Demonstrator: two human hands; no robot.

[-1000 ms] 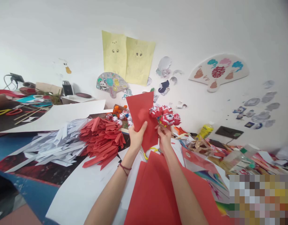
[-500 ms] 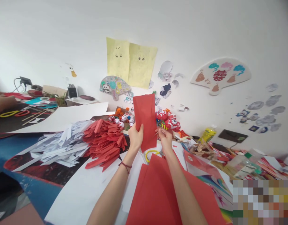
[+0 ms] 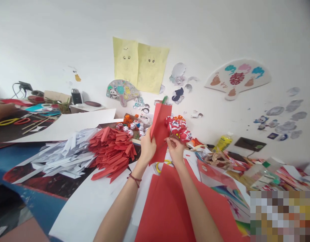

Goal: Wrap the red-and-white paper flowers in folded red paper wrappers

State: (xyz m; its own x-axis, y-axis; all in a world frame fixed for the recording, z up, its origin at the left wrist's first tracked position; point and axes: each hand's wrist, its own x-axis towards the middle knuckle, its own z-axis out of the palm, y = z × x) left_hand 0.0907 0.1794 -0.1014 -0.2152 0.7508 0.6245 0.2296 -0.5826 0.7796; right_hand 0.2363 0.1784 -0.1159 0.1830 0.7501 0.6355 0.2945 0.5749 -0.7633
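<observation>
Centre of frame: left hand (image 3: 148, 146) grips folded red paper (image 3: 163, 125); right hand (image 3: 176, 150), fingers bent, at its lower right edge. Red-and-white flowers (image 3: 178, 127) just beside. Left of centre: white strips (image 3: 66, 153) against red strips (image 3: 113, 148). Bottom centre: red sheets (image 3: 167, 208). Upper centre: yellow drawings (image 3: 152, 72) on wall (image 3: 190, 27). Left edge: another person's hand (image 3: 3, 110) near scissors (image 3: 21, 121).

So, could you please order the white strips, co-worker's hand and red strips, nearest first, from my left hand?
1. Red strips, just left of your left hand.
2. White strips, beyond them.
3. Co-worker's hand, at the far-left edge.
</observation>
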